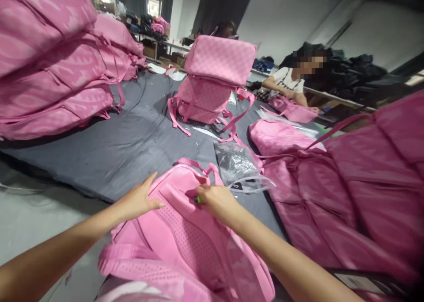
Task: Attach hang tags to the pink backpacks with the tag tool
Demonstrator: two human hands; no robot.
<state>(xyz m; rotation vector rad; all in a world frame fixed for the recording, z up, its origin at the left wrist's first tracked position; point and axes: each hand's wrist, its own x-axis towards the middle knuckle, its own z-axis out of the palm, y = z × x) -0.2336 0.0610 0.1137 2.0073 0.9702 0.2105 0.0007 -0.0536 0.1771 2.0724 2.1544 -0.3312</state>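
Observation:
A pink backpack (182,222) lies in front of me with its perforated back panel and shoulder straps facing up. My left hand (145,198) rests on its left edge near the top, thumb and forefinger apart. On the upper part of the panel, my right hand (213,200) is closed around a small tool with a green end (198,199); the fingers hide most of it, so its kind cannot be made out. Just beyond the right hand is a clear plastic bag (236,162) on the grey-covered table (129,147).
Pink backpacks are piled high on the left (59,72) and more crowd the right side (344,191). A stack of checked pink backpacks (215,81) stands at mid-table. Across the table, a person (288,83) handles a pink bag (293,109). The table edge runs along the left.

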